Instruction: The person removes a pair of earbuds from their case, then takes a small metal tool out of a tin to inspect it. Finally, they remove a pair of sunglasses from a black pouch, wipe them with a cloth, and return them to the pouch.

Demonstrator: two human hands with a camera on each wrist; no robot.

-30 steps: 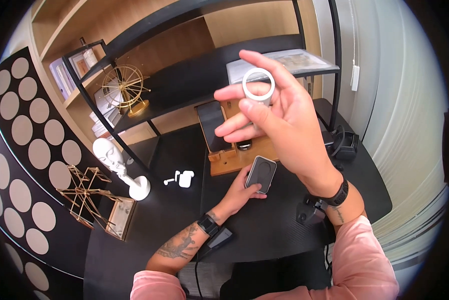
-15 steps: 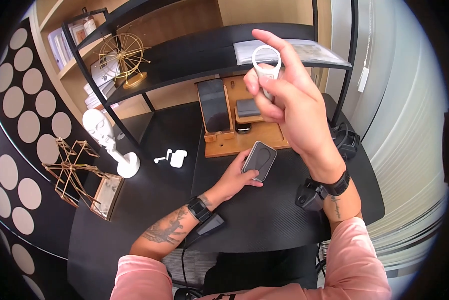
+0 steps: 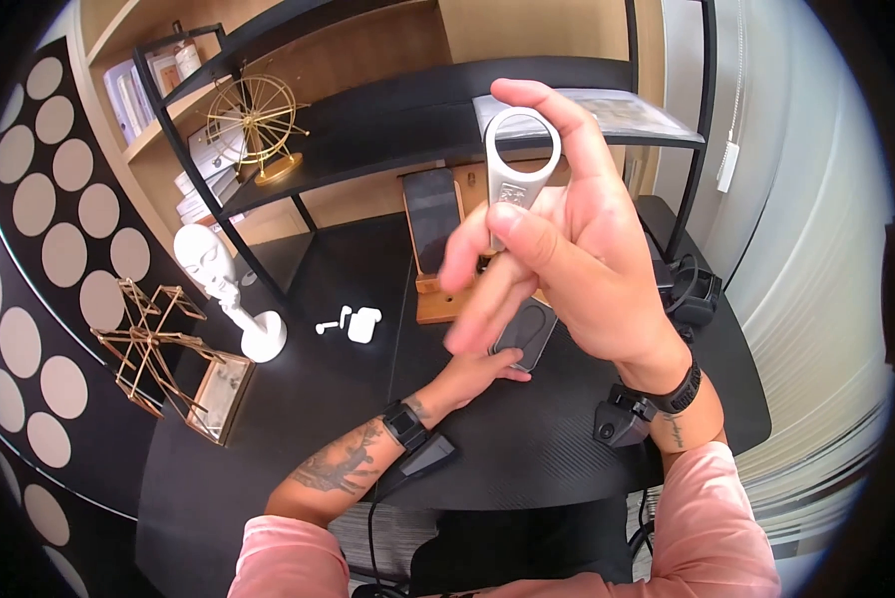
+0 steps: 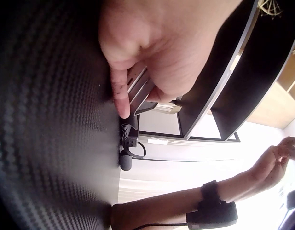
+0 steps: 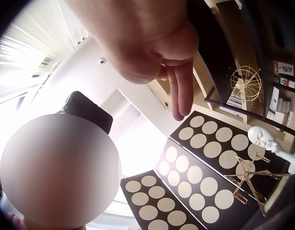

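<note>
Raised above the desk, my right hand [image 3: 597, 239] pinches a silver metal USB flash drive [image 3: 514, 194] between thumb and fingers. Its large ring end points up, and an engraved mark shows below the ring. The index finger curves behind the ring while the lower fingers extend to the left. In the right wrist view the flash drive is hidden behind the hand [image 5: 157, 48]. Low over the desk, my left hand [image 3: 472, 379] grips a grey and black power bank [image 3: 534, 342] with a ring outline on its face. The right fingers partly cover it in the head view.
A phone [image 3: 431, 219] leans on a wooden stand [image 3: 437, 307] at the back. White earbuds and their case [image 3: 363, 325] lie to the left, near a white bust [image 3: 264, 337] and a metal wheel model [image 3: 153, 339]. A black shelf [image 3: 367, 154] spans the back.
The right hand has turned the flash drive, so more of its stem and engraving shows. Its lower fingers curled in, then spread out again. The left hand keeps its grip on the power bank.
</note>
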